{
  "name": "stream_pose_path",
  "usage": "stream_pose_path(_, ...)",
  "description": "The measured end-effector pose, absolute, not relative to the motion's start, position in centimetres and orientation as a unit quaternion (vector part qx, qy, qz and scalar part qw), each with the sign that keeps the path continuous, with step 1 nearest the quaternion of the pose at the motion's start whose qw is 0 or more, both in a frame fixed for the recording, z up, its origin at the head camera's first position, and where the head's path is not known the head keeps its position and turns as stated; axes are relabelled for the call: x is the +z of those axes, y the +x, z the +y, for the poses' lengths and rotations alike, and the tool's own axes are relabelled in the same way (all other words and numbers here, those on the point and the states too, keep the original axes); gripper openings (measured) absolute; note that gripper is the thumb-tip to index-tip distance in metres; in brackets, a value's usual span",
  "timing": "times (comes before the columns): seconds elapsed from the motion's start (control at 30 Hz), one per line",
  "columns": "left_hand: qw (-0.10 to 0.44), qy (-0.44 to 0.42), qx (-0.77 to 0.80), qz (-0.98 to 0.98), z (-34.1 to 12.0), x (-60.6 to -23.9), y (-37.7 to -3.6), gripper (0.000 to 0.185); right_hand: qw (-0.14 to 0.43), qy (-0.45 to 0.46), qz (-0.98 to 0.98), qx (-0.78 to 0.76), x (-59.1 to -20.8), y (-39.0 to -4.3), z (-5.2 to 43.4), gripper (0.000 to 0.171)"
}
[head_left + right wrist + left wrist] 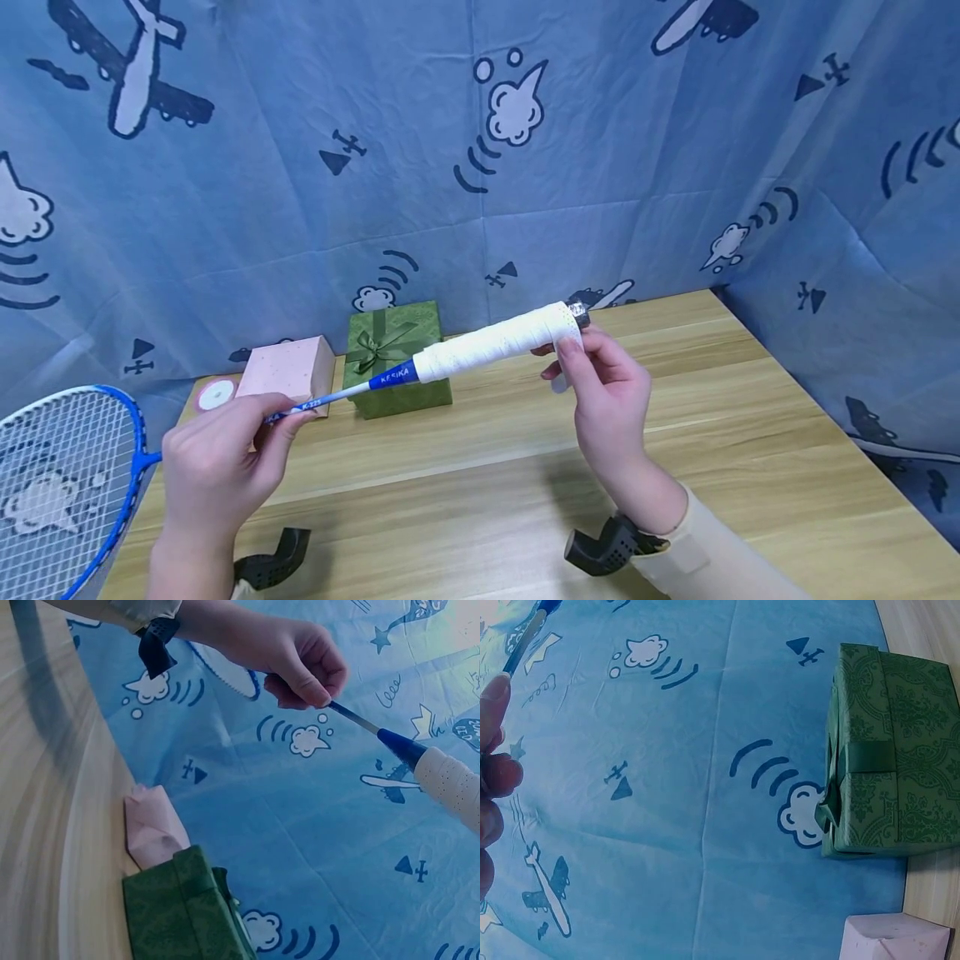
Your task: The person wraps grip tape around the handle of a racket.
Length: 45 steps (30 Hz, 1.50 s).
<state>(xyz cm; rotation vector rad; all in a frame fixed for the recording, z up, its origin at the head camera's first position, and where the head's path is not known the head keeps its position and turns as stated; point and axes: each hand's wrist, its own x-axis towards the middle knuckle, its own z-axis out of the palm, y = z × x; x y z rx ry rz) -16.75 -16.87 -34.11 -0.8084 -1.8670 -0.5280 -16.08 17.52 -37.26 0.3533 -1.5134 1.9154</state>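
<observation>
A blue and white badminton racket is held up above the table, its strung head (71, 492) at the lower left. My left hand (221, 458) pinches the thin shaft (341, 394) between thumb and fingers. White perforated grip tape (491, 343) wraps the handle from the blue cone (393, 375) nearly to the butt. A dark, shiny bit of the butt end (578, 313) shows beyond the wrap. There my right hand (615, 400) pinches a loose piece of the tape against the handle's end. In the right wrist view the wrapped handle (454, 784) runs out of frame.
Behind the racket, a green gift box (405, 404) with a ribbon bow stands on the wooden table (480, 508). A pale pink box (277, 367) and a round pink-and-white item (216, 394) are to its left. A blue patterned curtain (420, 125) hangs behind the table.
</observation>
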Motion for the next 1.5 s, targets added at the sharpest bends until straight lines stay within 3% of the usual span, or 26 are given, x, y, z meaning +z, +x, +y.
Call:
stream_pose_path(0.4, 0.482, -0.343, -0.215, -0.777, -17.01, -34.04, -16.91, 0.049, 0.34, 0.122, -0.575, 0.734, -37.08, -16.0, 17.38, 0.025)
stream_pose_path(0.7, 0.463, -0.35, -0.218, -0.785, -17.36, -34.18, -16.82, 0.049, 0.349, 0.135, -0.583, 0.722, -37.15, -15.96, 17.38, 0.02)
stream_pose_path(1.17, 0.583, -0.295, -0.198, -0.731, -16.58, -34.19, -16.75, 0.049, 0.308, 0.146, -0.591, 0.731, -37.14, -16.2, 17.2, 0.018)
stream_pose_path(1.5, 0.549, -0.307, -0.191, -0.753, -16.78, -33.66, -16.26, 0.049, 0.3, 0.112, -0.62, 0.716, -37.18, -16.26, 17.19, 0.018)
